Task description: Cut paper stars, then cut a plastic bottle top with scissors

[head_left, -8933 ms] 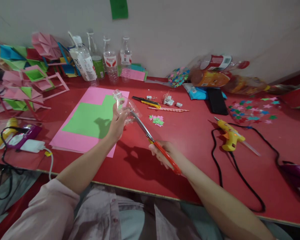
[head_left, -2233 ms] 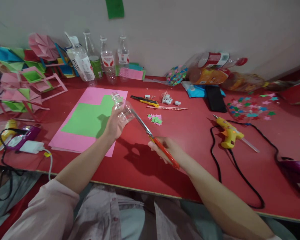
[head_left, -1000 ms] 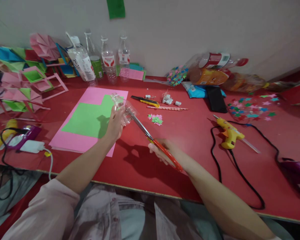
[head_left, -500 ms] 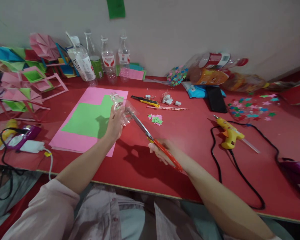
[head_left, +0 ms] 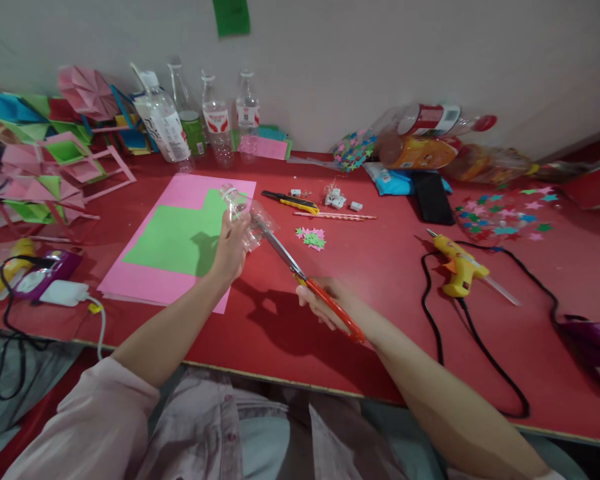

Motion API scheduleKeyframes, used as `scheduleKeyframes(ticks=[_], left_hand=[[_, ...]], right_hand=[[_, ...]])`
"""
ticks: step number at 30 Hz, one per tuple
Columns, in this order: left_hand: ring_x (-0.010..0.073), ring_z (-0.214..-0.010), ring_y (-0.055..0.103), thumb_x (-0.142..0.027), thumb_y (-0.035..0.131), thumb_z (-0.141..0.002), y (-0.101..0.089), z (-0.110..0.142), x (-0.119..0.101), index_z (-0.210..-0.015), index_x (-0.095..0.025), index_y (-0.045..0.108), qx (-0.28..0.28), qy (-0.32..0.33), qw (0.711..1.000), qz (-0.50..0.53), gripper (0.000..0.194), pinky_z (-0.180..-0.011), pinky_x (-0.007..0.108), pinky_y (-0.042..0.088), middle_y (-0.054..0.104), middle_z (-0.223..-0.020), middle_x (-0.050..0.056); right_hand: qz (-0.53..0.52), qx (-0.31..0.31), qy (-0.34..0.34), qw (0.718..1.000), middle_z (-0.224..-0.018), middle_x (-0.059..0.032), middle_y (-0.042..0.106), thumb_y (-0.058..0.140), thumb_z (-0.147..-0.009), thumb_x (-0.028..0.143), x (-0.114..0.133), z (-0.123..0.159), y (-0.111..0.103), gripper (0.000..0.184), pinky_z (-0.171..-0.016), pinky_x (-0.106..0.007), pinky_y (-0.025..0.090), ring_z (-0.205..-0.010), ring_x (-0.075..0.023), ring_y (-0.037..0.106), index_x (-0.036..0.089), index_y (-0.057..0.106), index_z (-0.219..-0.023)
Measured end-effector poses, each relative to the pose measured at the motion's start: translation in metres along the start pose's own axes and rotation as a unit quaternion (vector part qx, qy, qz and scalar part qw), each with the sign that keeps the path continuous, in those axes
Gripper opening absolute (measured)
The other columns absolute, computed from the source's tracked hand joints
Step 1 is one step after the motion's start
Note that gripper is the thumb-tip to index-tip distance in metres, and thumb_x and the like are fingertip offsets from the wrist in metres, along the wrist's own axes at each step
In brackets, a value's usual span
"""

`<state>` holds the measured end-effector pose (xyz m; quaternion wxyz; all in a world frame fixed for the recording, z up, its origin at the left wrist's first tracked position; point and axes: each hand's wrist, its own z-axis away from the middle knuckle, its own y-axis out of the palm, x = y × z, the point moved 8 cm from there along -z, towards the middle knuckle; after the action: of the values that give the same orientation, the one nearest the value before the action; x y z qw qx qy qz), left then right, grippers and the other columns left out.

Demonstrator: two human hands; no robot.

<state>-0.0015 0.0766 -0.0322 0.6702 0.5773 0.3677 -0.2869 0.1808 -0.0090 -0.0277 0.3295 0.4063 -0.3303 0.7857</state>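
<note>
Risk: scissors (head_left: 297, 269) close to the left hand (head_left: 233, 243)

That hand gripped a clear bottle (head_left: 256, 233) over the edge of the green paper (head_left: 173, 237); the right hand (head_left: 327, 303) held the scissors, tips at the bottle, just beside the fingers. A slip on the curved plastic could have nicked them, a hard squeeze crumpled it

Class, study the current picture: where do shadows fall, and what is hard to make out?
Head view: dark shadows on the red tabletop, another on the green sheet; also in the head view, the held clear bottle has a vague outline.
</note>
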Motion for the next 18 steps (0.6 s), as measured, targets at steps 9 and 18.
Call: scheduleKeyframes(ticks=[9,18], left_hand=[[0.0212,-0.114,0.063,-0.034,0.071,-0.079,0.0023,0.0029,-0.0029,-0.114,-0.031,0.054,-0.019,0.001,1.000,0.016,0.039,-0.102,0.043,0.051,0.067,-0.100,0.000],[0.0230,-0.118,0.060,-0.040,0.074,-0.073,-0.0001,0.0012,-0.0015,-0.125,-0.028,0.048,-0.028,-0.001,1.000,0.012,0.060,-0.105,0.045,0.048,0.066,-0.103,0.003]], right_hand=[[-0.046,-0.006,0.027,0.999,-0.037,0.0094,0.037,0.055,-0.082,0.055,-0.0090,-0.0042,0.0022,0.037,-0.036,-0.022,0.032,-0.030,-0.0070,0.035,0.022,0.049,-0.066],[-0.036,-0.017,0.031,0.999,-0.037,0.0100,0.035,0.060,-0.078,0.060,-0.0072,-0.0026,0.0018,0.043,-0.035,-0.021,0.032,-0.030,-0.0063,0.034,0.022,0.045,-0.062]])
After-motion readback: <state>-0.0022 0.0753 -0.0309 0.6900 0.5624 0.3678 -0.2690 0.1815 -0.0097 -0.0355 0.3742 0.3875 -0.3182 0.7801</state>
